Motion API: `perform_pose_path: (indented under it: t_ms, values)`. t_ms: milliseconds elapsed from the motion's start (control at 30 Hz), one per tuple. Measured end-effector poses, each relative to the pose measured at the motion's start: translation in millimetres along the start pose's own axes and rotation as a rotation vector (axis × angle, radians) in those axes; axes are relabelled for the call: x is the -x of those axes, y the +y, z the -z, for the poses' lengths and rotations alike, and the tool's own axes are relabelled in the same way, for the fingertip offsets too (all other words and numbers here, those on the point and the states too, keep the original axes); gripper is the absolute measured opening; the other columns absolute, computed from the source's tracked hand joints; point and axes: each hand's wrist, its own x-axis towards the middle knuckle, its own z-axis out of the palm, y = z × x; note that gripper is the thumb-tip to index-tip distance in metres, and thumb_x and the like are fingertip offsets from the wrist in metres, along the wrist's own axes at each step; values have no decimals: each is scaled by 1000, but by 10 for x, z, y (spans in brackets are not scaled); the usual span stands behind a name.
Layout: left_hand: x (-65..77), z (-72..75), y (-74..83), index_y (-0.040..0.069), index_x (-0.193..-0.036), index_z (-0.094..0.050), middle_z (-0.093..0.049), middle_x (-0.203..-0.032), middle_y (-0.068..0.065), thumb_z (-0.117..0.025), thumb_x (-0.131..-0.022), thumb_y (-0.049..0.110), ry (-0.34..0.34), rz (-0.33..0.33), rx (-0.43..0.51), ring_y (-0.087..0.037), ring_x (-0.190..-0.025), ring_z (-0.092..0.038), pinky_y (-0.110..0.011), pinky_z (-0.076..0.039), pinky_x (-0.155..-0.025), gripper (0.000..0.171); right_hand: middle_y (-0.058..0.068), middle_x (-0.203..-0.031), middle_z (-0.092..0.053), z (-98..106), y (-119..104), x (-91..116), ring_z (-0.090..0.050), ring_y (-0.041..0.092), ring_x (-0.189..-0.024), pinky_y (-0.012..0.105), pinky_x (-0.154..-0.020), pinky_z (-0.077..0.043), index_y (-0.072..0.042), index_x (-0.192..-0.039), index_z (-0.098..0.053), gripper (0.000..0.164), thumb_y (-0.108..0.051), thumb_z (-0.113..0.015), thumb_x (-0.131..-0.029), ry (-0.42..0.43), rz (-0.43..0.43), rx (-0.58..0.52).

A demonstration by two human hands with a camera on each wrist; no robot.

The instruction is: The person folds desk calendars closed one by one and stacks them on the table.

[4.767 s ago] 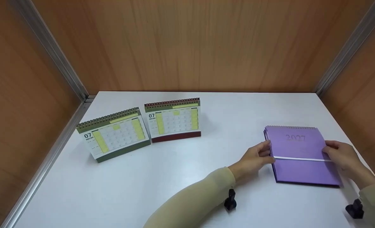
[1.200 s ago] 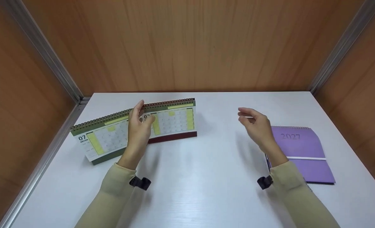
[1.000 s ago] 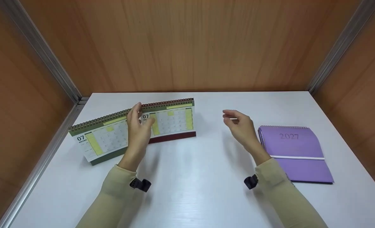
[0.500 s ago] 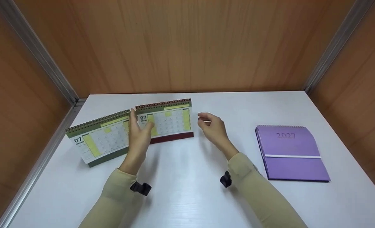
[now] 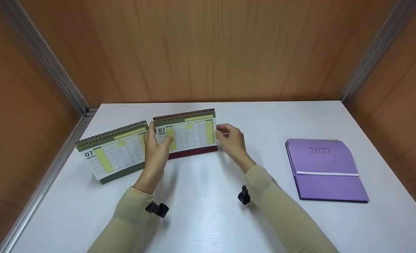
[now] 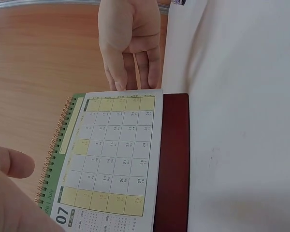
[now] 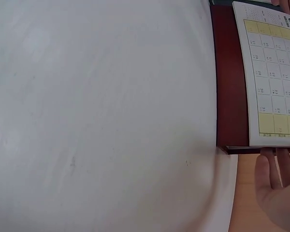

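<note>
Near the back of the table stands a desk calendar with a red base [image 5: 194,137], showing month 07. My left hand [image 5: 155,151] is at its left edge, thumb in front of the page and fingers upright beside the edge. At the opposite edge, my right hand [image 5: 233,142] has its fingertips against or very near the calendar's side. The left wrist view has the right-hand fingers [image 6: 142,67] reaching that side, fairly straight. A second desk calendar, with a green base [image 5: 118,154], stands angled to the left, partly covered by my left hand.
A purple 2027 spiral-bound calendar [image 5: 325,165] with a white band lies flat on the right of the white table [image 5: 201,218]. Wooden panels [image 5: 208,52] enclose the back and sides.
Both hands left the purple calendar for the red-based one. The left hand came to its left edge first; the right hand then moved left to its right edge. The calendars stay in place.
</note>
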Motion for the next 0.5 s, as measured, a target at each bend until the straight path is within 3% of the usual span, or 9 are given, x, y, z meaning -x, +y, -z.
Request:
perform_pose_path:
  t_ms: [267, 500]
  values:
    - [0, 4, 13, 28, -173, 0, 2, -178, -5, -56, -105, 21, 1, 19, 0, -29, -164, -5, -56, -11, -131, 88, 5, -116, -73, 20, 24, -68, -70, 19, -106, 29, -91, -61, -7, -123, -73, 19, -14, -65, -107, -22, -22, -30]
    - [-17, -7, 7, 33, -172, 5, 20, -177, 1, -43, -111, 39, -29, 56, 17, -24, -163, 17, -55, 6, -131, 78, 8, -114, -71, 59, 37, -120, -70, 21, -103, 34, -93, -61, -6, -119, -72, 16, -12, -64, -107, -44, -36, -46]
